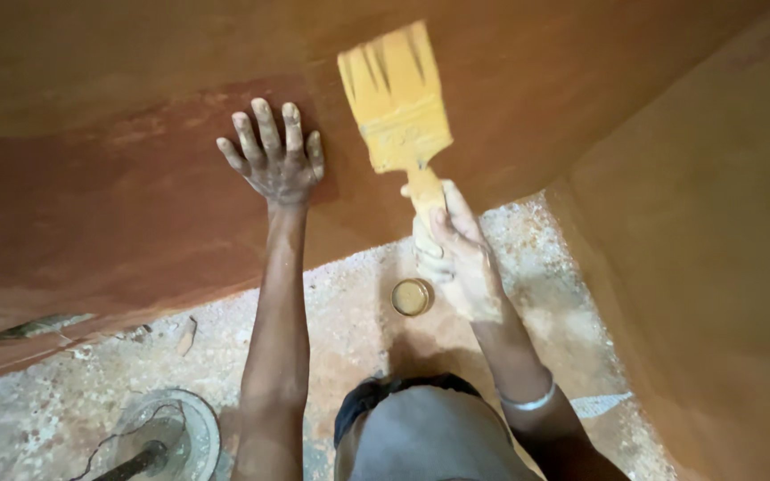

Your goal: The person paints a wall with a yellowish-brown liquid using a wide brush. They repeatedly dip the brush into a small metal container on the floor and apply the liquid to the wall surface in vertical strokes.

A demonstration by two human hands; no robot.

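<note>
Two hands work apart: the left hand (276,160) lies spread flat on the wall (91,196), bracing, while the right hand (456,254) clamps the brush (396,93) handle, bristles against the wall.

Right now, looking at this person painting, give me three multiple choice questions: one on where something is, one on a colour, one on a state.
1. Where does the small round tin sit?
A. On the floor below the right hand
B. On the wall
C. In the left hand

2. What colour coats the brush?
A. Blue
B. Yellow-ochre
C. White

3. How is the left hand?
A. Closed in a fist
B. Gripping a rag
C. Spread flat on the wall

Answers:
1. A, the tin stands on the speckled floor just beneath the right hand.
2. B, bristles and handle are covered in yellow-ochre.
3. C, its fingers are splayed against the reddish-brown wall.
</note>
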